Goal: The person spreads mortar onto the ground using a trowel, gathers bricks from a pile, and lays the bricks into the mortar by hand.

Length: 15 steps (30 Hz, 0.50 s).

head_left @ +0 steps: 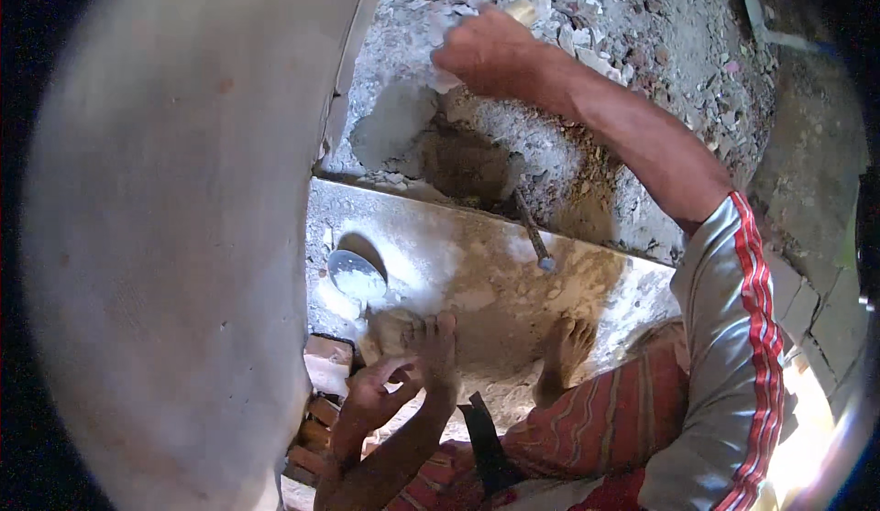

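My right hand [486,53] is closed in a fist over the rubble beyond the ledge. A pale yellowish piece [521,10] shows just behind it; whether the fist holds this cannot be made out. My left hand [378,394] is low beside my left foot, its fingers curled toward the thumb in a loop with nothing visible inside. Past that hand, a round metal pan [356,277] with whitish powder lies on the ledge [431,245]. A metal rod, like a chisel [532,227], rests across the ledge's far edge, beside a dug-out hollow [466,164].
A large smooth grey surface [183,236] rises along the left. Broken rubble [678,62] covers the far ground. Several bricks [316,428] are stacked by my left arm. My right foot [564,351] is on the dusty ledge. Paving slabs [816,300] lie at right.
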{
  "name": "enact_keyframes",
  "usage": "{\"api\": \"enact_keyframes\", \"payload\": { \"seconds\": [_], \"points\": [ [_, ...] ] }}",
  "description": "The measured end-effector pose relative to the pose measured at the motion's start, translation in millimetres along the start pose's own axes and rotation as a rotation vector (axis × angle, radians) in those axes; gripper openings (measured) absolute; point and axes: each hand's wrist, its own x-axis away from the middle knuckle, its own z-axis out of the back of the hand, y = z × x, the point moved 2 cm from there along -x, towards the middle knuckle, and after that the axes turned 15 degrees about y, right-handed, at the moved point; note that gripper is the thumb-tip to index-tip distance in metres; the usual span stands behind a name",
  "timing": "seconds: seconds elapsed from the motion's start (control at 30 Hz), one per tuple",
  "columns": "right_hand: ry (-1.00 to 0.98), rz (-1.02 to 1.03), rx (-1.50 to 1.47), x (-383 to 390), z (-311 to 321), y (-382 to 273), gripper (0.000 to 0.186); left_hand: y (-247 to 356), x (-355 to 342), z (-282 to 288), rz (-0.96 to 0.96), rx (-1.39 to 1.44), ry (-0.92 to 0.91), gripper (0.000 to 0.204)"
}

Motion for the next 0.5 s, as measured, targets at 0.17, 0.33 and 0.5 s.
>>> {"api": "enact_keyframes", "payload": {
  "seconds": [0.17,0.33,0.5],
  "points": [
    [-0.072,-0.037,-0.054,12,-47,-9,0.011,7,-6,-3,0.045,0.009,-0.013,0.041],
    [0.005,-0.101,-0.090,2,-64,-19,0.009,28,-13,-7,0.109,-0.008,-0.050,0.035],
    [0.045,-0.088,-0.124,-13,-42,-36,0.012,21,-7,-5,0.124,-0.067,-0.055,0.036]
  ]
}}
